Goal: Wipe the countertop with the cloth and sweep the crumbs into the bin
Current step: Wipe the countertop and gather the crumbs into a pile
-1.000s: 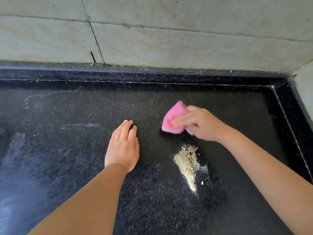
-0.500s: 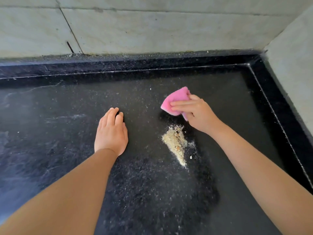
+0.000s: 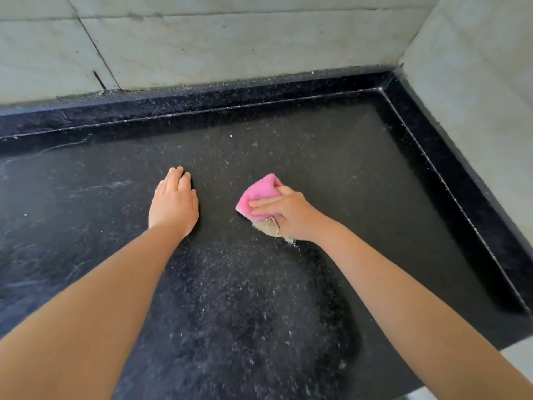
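Under the right hand [image 3: 288, 215], pink cloth [image 3: 258, 199] touches crumbs [image 3: 269, 228].

Cloth [image 3: 258, 197] on countertop [image 3: 360, 180], seemingly touching crumbs [image 3: 269, 228] before it

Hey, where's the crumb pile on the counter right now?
In the head view the crumb pile lies right of centre on the black countertop, tucked against the near edge of the pink cloth and partly under the right hand.
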Tool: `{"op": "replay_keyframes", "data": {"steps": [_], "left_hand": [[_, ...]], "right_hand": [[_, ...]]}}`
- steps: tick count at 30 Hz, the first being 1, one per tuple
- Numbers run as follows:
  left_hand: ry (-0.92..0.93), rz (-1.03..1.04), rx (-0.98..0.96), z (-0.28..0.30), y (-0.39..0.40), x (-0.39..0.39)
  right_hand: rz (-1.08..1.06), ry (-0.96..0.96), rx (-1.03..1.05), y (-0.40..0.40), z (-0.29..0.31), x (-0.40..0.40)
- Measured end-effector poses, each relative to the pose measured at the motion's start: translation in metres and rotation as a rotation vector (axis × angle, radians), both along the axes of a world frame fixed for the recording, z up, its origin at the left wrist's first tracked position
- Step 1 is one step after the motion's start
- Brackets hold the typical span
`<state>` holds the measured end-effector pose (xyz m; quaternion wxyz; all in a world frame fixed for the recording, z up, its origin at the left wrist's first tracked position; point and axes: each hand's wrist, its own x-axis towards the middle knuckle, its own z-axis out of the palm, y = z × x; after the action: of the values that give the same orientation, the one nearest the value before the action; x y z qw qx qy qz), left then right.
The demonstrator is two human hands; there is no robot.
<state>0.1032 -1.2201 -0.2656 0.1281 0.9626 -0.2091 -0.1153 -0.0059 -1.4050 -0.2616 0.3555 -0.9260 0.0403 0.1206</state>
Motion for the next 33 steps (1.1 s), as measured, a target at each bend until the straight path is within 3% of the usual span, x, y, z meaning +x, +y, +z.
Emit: {"op": "replay_keyframes", "data": {"steps": [4, 8, 12, 16, 23, 29, 33], "left_hand": [[0.016, -0.059, 0.124, 0.007, 0.004, -0.007], [0.005, -0.055, 0.087, 0.012, 0.016, -0.044], [0.016, -0.037, 0.022, 0.008, 0.029, -0.086], [0.013, 0.015, -0.040, 0.002, 0.044, -0.119], [-0.009, 0.142, -0.052, -0.005, 0.060, -0.152], [-0.042, 0.175, -0.055, -0.011, 0.059, -0.155], [-0.054, 0.187, -0.056, -0.011, 0.059, -0.156]], "right_hand": [[0.146, 0.003, 0.010, 0.015, -0.002, -0.029], [0.303, 0.043, -0.049, 0.026, -0.011, -0.067], [0.432, -0.186, -0.027, 0.037, -0.005, -0.096], [0.323, -0.422, -0.024, 0.014, 0.019, -0.083], [-0.160, -0.194, -0.290, -0.063, 0.010, -0.013], [-0.186, -0.139, -0.336, -0.060, -0.006, -0.031], [-0.114, -0.281, -0.250, -0.024, -0.005, -0.083]]}}
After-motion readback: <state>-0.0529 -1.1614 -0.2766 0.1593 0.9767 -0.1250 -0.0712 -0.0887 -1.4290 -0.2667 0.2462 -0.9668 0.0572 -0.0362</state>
